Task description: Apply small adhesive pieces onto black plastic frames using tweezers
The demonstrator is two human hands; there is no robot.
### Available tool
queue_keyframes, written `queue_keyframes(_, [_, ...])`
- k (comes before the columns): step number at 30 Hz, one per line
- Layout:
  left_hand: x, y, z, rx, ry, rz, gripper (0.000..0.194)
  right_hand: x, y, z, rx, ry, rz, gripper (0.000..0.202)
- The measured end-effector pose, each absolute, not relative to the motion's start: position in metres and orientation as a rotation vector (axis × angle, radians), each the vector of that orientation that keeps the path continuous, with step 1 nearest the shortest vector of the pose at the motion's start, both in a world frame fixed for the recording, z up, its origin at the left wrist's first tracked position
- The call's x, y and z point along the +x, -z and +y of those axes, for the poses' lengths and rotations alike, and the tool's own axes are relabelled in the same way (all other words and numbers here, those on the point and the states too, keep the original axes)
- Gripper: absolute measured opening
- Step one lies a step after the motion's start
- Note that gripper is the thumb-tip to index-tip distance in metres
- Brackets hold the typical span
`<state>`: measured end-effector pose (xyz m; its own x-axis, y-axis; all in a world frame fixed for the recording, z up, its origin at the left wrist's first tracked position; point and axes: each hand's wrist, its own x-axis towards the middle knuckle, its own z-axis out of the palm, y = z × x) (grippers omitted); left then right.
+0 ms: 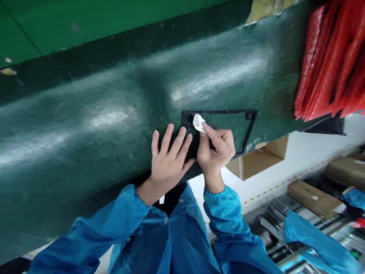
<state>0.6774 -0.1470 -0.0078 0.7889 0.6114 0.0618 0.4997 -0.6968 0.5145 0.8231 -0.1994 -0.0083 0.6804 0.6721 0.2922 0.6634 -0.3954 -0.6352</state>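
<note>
The right hand (216, 149) pinches a folded white cloth (197, 122) between thumb and index finger, its other fingers curled in. The left hand (168, 163) lies palm down with fingers spread, holding nothing that shows, at the near left corner of a thin black rectangular frame (225, 112). The cloth is over the frame's left end. The frame lies near the front edge of the green bench (119, 148). Farther right hang red plastic bags (327, 68); below the bench edge sits an open cardboard box (264, 158).

White glare (114, 116) streaks the dark green tabletop (114, 156), and a yellow-and-black striped line (273, 188) crosses the pale floor (308, 152).
</note>
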Motion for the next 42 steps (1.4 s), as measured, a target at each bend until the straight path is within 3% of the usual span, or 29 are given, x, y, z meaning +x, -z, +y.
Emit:
queue_keyframes(13, [0.677, 0.011, -0.149, 2.481, -0.326, 0.848, 0.06, 0.818, 0.008, -0.189, -2.126, -0.172, -1.064, 0.028])
queue_keyframes(42, [0.671, 0.009, -0.15, 2.516, -0.273, 0.838, 0.08, 0.826, 0.014, -0.204, -2.219, -0.096, -0.841, 0.029])
